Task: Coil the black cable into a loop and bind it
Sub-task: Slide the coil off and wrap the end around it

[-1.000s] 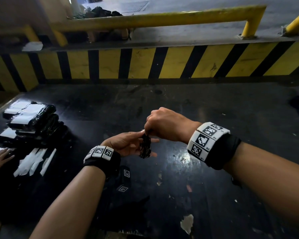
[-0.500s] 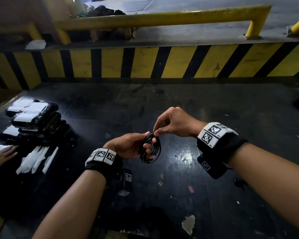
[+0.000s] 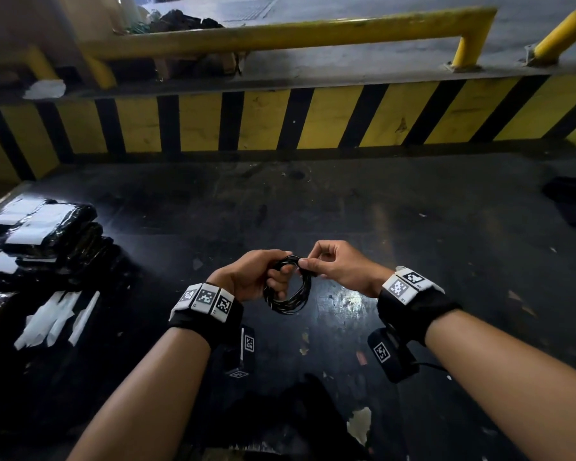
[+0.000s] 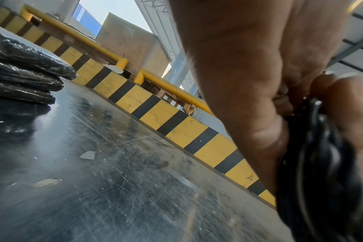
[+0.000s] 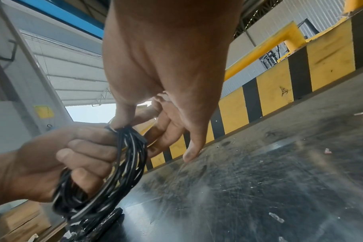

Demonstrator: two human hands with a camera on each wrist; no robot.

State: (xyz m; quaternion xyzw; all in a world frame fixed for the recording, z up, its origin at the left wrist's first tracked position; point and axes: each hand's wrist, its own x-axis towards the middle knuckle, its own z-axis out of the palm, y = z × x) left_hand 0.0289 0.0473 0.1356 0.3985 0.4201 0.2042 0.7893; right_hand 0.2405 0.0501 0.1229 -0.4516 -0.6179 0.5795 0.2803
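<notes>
Head view: the cable (image 3: 288, 287) is seen wound into a loop of several turns and held up above the dark table (image 3: 413, 227), between the two hands; the left hand (image 3: 251, 277) is curled round the loop's left side, its fingers passed through the ring, so the left grip is clamped on the cable; the right hand (image 3: 338, 266) is pinched on the loop's top edge by thumb and forefinger, so the right grip is likewise clamped on the cable; the other right fingers are bent and kept off it; marker bands (image 3: 207, 299) are worn on both wrists; at the table's left edge a stack of black packets (image 3: 50, 234) with white labels is set, with white strips (image 3: 54, 319) lying just in front; a yellow-and-black striped wall (image 3: 313, 121) is seen behind the table, with a yellow rail (image 3: 280, 34) above it.

Left wrist view: the cable (image 4: 313, 172) is shown as a dark, blurred bundle pressed against the left hand (image 4: 249, 81); the packets (image 4: 23, 78) are stacked at the left on the scratched table (image 4: 114, 180).

Right wrist view: the loop's top is nipped under the right hand (image 5: 166, 65); the left hand's (image 5: 62, 163) fingers are wrapped round the cable (image 5: 118, 172), which hangs clear of the table (image 5: 259, 188).
</notes>
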